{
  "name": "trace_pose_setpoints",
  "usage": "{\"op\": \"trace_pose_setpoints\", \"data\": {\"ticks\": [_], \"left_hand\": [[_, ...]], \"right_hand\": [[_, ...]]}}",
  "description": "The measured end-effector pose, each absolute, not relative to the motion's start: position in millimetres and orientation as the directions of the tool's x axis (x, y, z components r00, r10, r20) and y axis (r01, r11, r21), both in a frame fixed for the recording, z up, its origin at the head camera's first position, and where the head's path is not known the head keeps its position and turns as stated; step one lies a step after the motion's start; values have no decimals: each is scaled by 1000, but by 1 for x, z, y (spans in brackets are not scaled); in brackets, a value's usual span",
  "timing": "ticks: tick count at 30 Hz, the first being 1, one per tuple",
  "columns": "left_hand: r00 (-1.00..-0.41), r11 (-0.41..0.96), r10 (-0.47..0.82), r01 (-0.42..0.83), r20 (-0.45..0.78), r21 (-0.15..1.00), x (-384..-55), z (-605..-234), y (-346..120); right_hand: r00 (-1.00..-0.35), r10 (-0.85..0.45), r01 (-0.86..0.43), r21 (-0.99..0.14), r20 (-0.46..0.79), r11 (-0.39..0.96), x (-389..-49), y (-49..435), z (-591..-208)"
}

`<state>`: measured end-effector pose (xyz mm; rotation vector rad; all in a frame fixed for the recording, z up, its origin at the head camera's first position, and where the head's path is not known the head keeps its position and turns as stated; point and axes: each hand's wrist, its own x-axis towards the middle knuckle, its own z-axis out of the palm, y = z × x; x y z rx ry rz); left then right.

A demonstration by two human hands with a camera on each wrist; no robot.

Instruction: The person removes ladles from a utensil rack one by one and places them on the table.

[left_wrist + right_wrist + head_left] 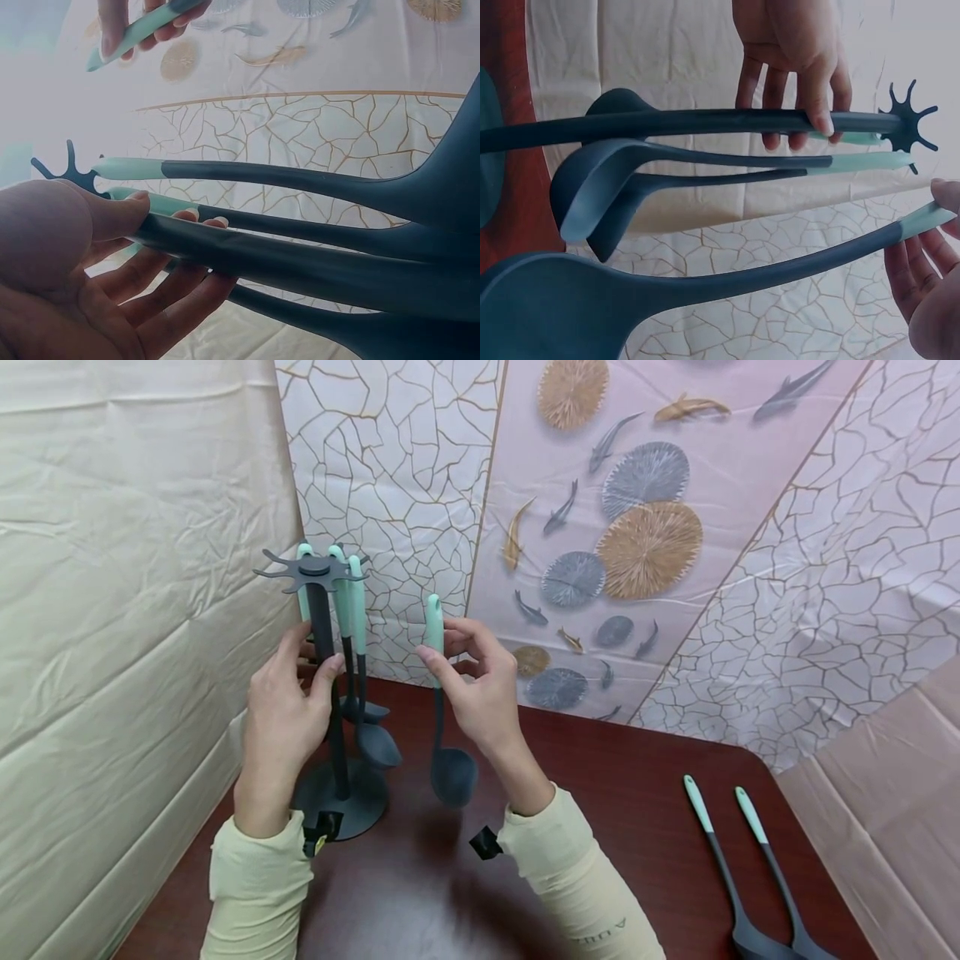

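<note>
Your left hand (285,702) grips the stand (322,631) (steadying it, presumably); your right hand (483,685) pinches the ladle (438,718), bowl (454,777) hanging below.

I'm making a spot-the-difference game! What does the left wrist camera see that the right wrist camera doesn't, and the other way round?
Only the left wrist view shows printed fish and a round golden shape on the backdrop.

Only the right wrist view shows some red-brown table and the ladle's bowl.

Both show the left hand holding the stand's pole, the pronged top, the hanging utensils, and the right hand gripping the ladle's mint handle.
</note>
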<state>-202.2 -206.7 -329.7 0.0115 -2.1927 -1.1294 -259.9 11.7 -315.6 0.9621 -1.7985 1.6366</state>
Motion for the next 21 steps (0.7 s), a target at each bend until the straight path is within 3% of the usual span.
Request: {"op": "trace_pose_setpoints", "data": {"ticks": [21], "left_hand": [[-785, 637, -297, 260, 543, 725, -201, -330, -206]], "right_hand": [[-589, -97, -808, -582, 802, 96, -260, 49, -312]]}}
